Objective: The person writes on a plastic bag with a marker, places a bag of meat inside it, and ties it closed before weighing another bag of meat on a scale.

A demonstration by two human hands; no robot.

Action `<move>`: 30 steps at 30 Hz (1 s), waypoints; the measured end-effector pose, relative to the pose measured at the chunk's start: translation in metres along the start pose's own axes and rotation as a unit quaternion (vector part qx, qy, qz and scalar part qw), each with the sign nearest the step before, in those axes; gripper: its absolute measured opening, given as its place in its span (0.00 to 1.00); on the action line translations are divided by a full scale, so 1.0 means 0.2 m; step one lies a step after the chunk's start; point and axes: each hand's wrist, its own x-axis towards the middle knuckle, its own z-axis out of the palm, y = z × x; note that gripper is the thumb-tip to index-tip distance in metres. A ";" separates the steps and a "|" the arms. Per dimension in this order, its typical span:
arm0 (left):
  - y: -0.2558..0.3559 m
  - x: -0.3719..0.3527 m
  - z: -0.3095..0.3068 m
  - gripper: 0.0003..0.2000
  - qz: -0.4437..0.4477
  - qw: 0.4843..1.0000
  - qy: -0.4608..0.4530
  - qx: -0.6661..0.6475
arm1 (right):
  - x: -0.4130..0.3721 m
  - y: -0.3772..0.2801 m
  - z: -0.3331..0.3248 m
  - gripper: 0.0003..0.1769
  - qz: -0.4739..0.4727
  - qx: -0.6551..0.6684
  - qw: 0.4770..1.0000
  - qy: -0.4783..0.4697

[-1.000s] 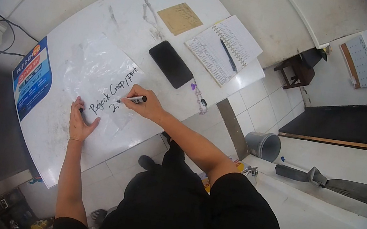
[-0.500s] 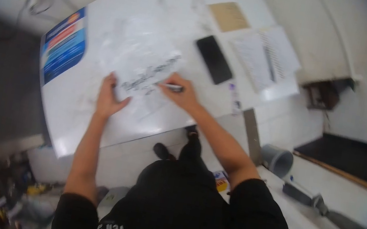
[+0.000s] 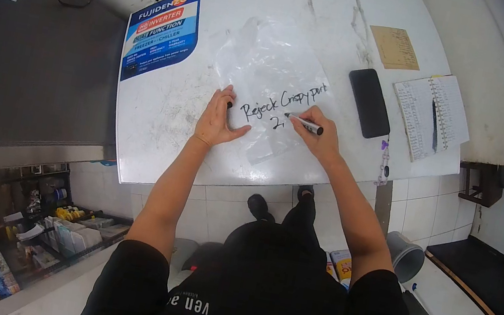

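A clear plastic bag (image 3: 277, 54) lies flat on the white freezer lid (image 3: 154, 140), with black writing "Rejeck Crispy pork" and a "2" below it. My right hand (image 3: 320, 136) grips a black-and-white marker (image 3: 306, 124), its tip at the bag just right of the "2". At the bag's left edge, my left hand (image 3: 218, 119) rests with thumb and fingers apart; a small black thing, perhaps the marker's cap, shows by its fingertips.
A black phone (image 3: 369, 103) with a beaded strap, a brown paper (image 3: 395, 48) and an open spiral notebook (image 3: 431, 115) with a pen lie to the right. A blue sticker (image 3: 163, 32) is at the left. A grey bin (image 3: 405, 257) stands on the floor.
The view has shifted, so the lid and bag appear farther right, and the picture is sharper. My right hand still holds the marker at the lower line of writing.
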 end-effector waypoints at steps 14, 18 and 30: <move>0.01 0.00 0.00 0.34 -0.005 1.000 -0.006 0.005 | 0.02 -0.01 -0.08 0.15 0.051 0.020 0.998 -0.023; 0.00 0.00 0.01 0.34 0.009 1.000 0.010 0.007 | 0.06 0.02 -0.10 0.13 0.006 0.016 1.000 0.016; 0.01 0.00 0.06 0.31 0.010 0.999 0.015 -0.047 | 0.00 0.07 -0.14 0.16 -0.027 0.023 0.998 0.046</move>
